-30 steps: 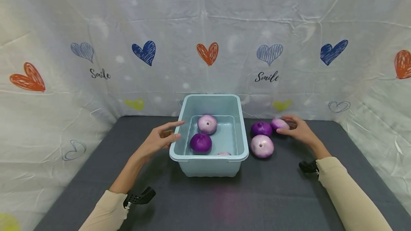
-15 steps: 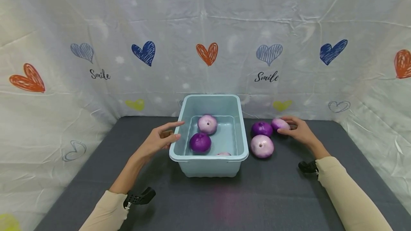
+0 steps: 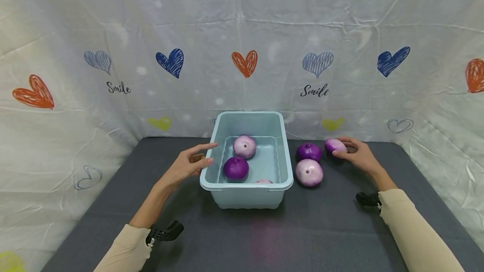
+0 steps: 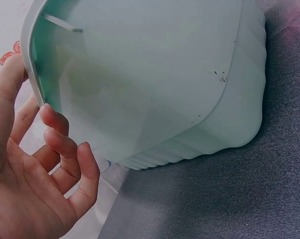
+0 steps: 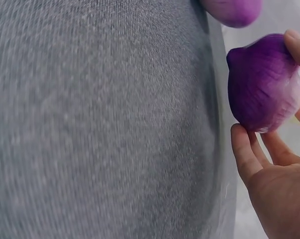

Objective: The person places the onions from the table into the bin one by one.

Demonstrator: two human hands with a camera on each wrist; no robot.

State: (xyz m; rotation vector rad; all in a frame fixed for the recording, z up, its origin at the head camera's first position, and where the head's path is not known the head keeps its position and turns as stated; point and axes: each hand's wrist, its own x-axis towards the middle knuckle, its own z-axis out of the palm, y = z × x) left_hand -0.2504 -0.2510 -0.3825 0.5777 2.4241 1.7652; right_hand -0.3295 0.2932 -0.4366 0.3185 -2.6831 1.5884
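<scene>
In the head view, my right hand (image 3: pixel 357 154) holds a purple and white onion (image 3: pixel 335 146) at the back right. The right wrist view shows thumb and fingertips around this onion (image 5: pixel 261 87), its pointed purple end facing away from the palm. At the tub's left side is my left hand (image 3: pixel 186 165), its index finger and thumb overlapping the rim of the light blue tub (image 3: pixel 245 186). The left wrist view shows the other fingers loosely bent outside the tub wall (image 4: pixel 154 74). Inside the tub lie a dark purple onion (image 3: pixel 236 168), a pale onion (image 3: pixel 244 146) and a partly hidden pale one (image 3: pixel 264 181).
Right of the tub, a dark purple onion (image 3: pixel 309 152) sits behind a pale onion (image 3: pixel 309 172). All of this stands on a dark grey cloth-covered table (image 3: pixel 242 238). A white curtain (image 3: pixel 211 16) printed with hearts hangs close behind and at both sides.
My right hand has shifted slightly right with its onion, opening a small gap from the dark purple onion. The left hand and the tub stay in place.
</scene>
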